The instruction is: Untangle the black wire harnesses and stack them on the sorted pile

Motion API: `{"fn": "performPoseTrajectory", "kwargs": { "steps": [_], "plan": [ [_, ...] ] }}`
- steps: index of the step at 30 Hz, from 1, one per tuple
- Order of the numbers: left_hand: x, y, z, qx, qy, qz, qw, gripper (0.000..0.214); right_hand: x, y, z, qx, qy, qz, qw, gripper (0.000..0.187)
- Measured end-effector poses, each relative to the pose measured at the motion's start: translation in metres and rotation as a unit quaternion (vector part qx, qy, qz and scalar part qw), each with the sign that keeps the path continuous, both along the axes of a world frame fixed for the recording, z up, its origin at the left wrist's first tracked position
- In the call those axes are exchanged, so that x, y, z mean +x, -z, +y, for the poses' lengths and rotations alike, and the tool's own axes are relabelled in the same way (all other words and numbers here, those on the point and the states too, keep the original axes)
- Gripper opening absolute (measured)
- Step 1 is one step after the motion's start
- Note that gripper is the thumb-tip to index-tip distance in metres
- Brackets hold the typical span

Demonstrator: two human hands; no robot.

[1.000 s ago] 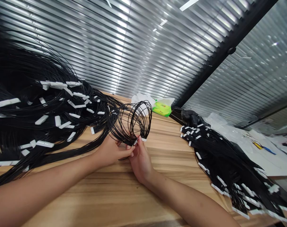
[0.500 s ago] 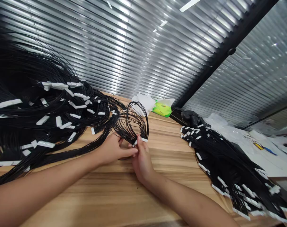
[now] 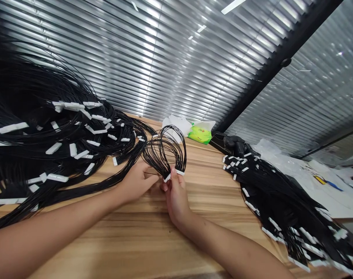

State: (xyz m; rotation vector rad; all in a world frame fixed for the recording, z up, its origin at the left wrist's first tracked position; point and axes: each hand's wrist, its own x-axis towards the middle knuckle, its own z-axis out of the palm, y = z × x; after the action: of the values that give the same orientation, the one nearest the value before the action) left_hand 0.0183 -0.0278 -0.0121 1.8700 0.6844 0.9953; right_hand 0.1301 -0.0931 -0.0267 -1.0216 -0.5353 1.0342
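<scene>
A small coil of thin black wires (image 3: 165, 151) with white connectors at its two ends stands upright on the wooden table (image 3: 141, 236). My right hand (image 3: 174, 197) is closed, pinching the two white connector ends at the base of the loop. On the loop's left side, my left hand (image 3: 137, 182) has its fingers curled against the bundle. A large heap of the same black wires with white connectors (image 3: 48, 135) lies to the left, close behind my left hand.
A second pile of black wires with white connectors (image 3: 281, 205) lies on the right of the table. A green and white tissue pack (image 3: 199, 133) sits at the back by the blinds. Clear plastic bags and papers (image 3: 304, 174) cover the far right.
The wire loop has narrowed and been drawn tighter between my hands. My left fingers have slid back from the connectors to the loop's left side.
</scene>
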Motion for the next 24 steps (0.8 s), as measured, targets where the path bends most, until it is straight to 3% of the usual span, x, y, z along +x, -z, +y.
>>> {"fn": "performPoseTrajectory", "kwargs": {
  "steps": [6,11,13,15,17,20,24],
  "plan": [
    [0.001,0.008,0.017,-0.096,-0.106,-0.15,0.978,0.017,0.001,0.004,0.001,-0.005,0.011,0.011,1.0,0.04],
    [-0.001,0.014,0.024,-0.114,-0.178,-0.183,0.96,0.032,0.002,0.005,0.002,-0.002,0.011,0.008,1.0,0.04],
    [-0.004,0.012,0.021,-0.06,-0.216,-0.174,0.959,0.038,0.002,0.004,0.002,0.0,0.013,0.009,1.0,0.038],
    [-0.008,0.007,0.015,0.043,-0.231,-0.144,0.961,0.04,0.002,0.004,0.002,-0.002,0.015,0.01,1.0,0.038],
    [-0.011,0.001,0.006,0.179,-0.195,-0.072,0.962,0.03,0.002,0.004,0.002,-0.003,0.012,0.011,1.0,0.037],
    [-0.012,-0.005,-0.005,0.35,-0.115,0.057,0.928,0.015,0.001,0.003,0.001,0.001,0.002,0.01,1.0,0.037],
    [-0.01,-0.006,-0.004,0.388,-0.12,0.13,0.904,0.015,0.001,0.003,0.001,0.006,-0.003,0.016,1.0,0.036]
  ]
}}
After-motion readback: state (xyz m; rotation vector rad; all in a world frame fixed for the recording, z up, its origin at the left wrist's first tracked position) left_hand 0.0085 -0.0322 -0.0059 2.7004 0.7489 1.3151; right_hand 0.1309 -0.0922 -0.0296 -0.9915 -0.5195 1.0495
